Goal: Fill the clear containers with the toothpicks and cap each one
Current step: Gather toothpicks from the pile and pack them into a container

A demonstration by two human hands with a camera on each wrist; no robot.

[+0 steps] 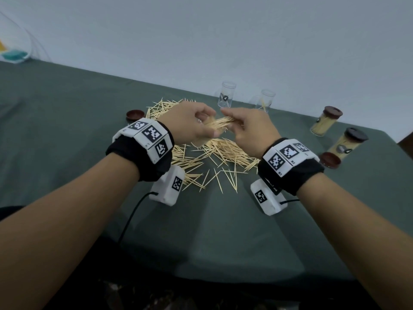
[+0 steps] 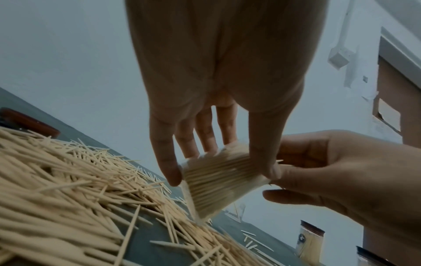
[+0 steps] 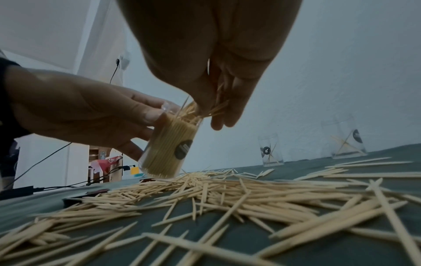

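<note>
My left hand (image 1: 196,124) grips a clear container (image 3: 168,149) packed with toothpicks, tilted above the pile; the same container (image 2: 214,181) shows between thumb and fingers in the left wrist view. My right hand (image 1: 248,128) pinches a small bunch of toothpicks (image 3: 205,109) at the container's open mouth. A loose toothpick pile (image 1: 214,157) spreads over the green cloth below both hands. Two open clear containers (image 1: 226,95) (image 1: 266,100) stand behind, each with a few toothpicks inside. Two filled, capped containers (image 1: 326,121) (image 1: 348,142) stand at the right.
A brown cap (image 1: 135,115) lies left of the pile and another brown cap (image 1: 330,159) lies at the right near the capped containers. The green table (image 1: 67,121) ends at a pale wall behind. Cables run from both wrist units.
</note>
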